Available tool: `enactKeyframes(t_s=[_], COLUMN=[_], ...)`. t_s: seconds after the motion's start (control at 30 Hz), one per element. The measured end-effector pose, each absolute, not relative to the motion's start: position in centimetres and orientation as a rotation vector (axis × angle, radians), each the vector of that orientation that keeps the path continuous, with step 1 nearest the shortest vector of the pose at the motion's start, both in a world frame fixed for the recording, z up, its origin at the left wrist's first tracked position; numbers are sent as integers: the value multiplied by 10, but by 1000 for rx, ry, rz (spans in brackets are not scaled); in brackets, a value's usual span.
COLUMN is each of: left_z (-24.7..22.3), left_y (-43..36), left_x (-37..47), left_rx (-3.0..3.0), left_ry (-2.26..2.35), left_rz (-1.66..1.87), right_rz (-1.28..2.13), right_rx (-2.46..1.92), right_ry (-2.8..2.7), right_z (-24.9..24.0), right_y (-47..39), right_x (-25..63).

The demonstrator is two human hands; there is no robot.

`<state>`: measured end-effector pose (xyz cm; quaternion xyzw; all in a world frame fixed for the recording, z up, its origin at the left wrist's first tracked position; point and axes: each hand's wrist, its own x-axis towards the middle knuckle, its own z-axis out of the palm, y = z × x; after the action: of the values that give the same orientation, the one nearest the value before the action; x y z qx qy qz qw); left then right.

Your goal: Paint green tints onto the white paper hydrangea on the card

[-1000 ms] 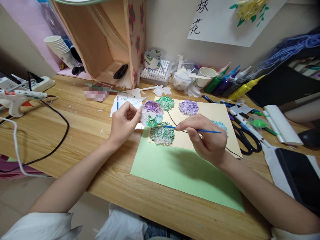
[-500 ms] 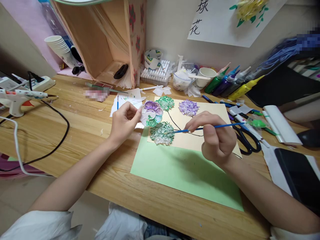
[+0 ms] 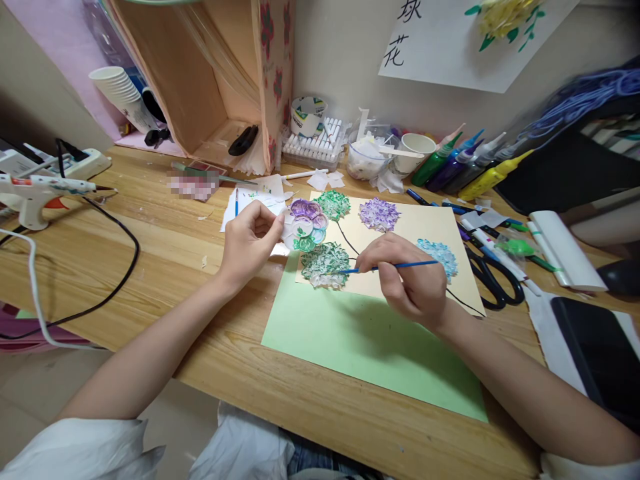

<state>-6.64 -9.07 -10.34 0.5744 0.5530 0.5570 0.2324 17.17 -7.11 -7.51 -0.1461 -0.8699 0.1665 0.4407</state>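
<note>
Pinched between the fingers of my left hand point(image 3: 250, 243) is a small flower-shaped paint palette point(image 3: 306, 225), its wells stained purple, green and teal. My right hand point(image 3: 407, 277) grips a thin blue paintbrush point(image 3: 407, 265). The brush tip reaches the lower white part of a dark green textured flower point(image 3: 326, 263) on a cream sheet point(image 3: 400, 223). A brighter green flower point(image 3: 333, 205), a purple flower point(image 3: 379, 214) and a light blue flower point(image 3: 439, 259) also sit on that sheet, with thin black stem lines. Under it lies a pale green sheet point(image 3: 370, 353).
Black-handled scissors point(image 3: 493, 280), pens and a phone point(image 3: 595, 347) lie at the right. Paint bottles point(image 3: 455, 163), a paper cup point(image 3: 416, 150) and a tray of white pens point(image 3: 313, 150) line the back. A glue gun point(image 3: 35, 200) with its cable is on the left.
My right hand has moved left with the paintbrush, uncovering the light blue flower. The brush tip has shifted slightly down on the dark green flower. My left hand stays nearly still.
</note>
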Motion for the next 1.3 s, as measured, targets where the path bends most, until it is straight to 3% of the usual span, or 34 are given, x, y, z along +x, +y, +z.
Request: enactKeyframes(t_s=[1.3], left_z=[-103], left_y=[-90], left_x=[-66], left_rx=[1586], left_ry=[1540], left_rz=[1546], right_rz=[402], right_rx=[-337], right_ry=[-2199], right_z=[-74], right_y=[-75], right_x=[170])
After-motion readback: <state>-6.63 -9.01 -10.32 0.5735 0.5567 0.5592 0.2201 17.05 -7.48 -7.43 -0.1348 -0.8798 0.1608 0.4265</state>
